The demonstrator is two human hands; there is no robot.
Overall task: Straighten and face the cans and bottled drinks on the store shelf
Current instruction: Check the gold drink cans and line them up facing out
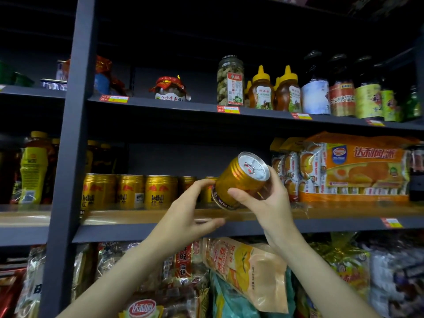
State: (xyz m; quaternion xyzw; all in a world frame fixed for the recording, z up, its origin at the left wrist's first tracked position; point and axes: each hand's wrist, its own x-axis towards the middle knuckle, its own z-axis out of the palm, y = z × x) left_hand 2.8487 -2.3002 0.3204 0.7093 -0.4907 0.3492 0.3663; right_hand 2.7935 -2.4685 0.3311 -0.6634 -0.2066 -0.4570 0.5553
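Right hand grips tilted gold can, left hand touching its base.
Right hand (267, 198) wraps the gold can (241, 180), silver top tipped up toward camera; left hand (190, 212) fingers loosely extended, fingertips on the can's lower rim. Row of upright gold cans (130, 191) left of both hands on middle shelf (149, 216); orange snack pack (358, 171) to the right.
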